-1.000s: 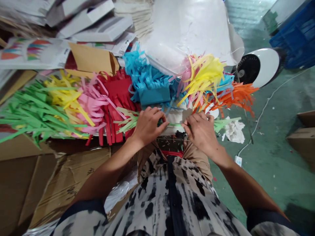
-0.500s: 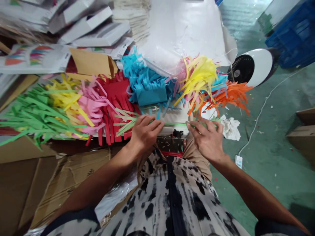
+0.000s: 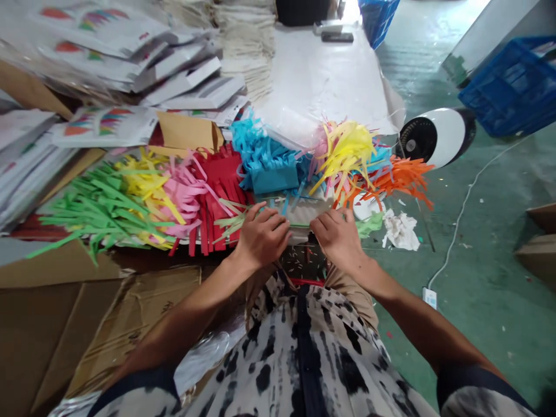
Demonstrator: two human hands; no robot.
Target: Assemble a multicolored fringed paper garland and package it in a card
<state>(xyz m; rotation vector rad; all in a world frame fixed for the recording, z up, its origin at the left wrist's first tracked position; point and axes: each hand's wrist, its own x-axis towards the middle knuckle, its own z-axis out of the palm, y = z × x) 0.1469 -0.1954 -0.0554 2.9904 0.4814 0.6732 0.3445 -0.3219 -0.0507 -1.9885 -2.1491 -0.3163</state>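
Observation:
At the table's front edge, my left hand [image 3: 263, 234] is closed on a narrow roll of green fringed tissue paper [image 3: 231, 219], whose loose strips fan out to the left. A thin green stretch of it runs across to my right hand [image 3: 337, 234], whose fingers are bent and pinched on it. Pale green strips [image 3: 369, 226] show beyond the right hand. Behind the hands lie a blue fringed bundle [image 3: 273, 174] and a dark red one [image 3: 219, 182]. To the left are pink [image 3: 185, 191], yellow [image 3: 141, 174] and green fringed bundles [image 3: 98, 200].
Finished-looking yellow [image 3: 347, 147] and orange tassels [image 3: 403, 174] lie at the right. A crumpled white paper [image 3: 400, 230] is beside them. White printed packets [image 3: 110, 126] and an open brown box [image 3: 186, 132] stand at the back left. A black-and-white fan [image 3: 438, 136] stands on the right.
My right hand has moved left, closer to my left hand, along the green paper. The camera view has tilted up a little, showing more of the table's far end.

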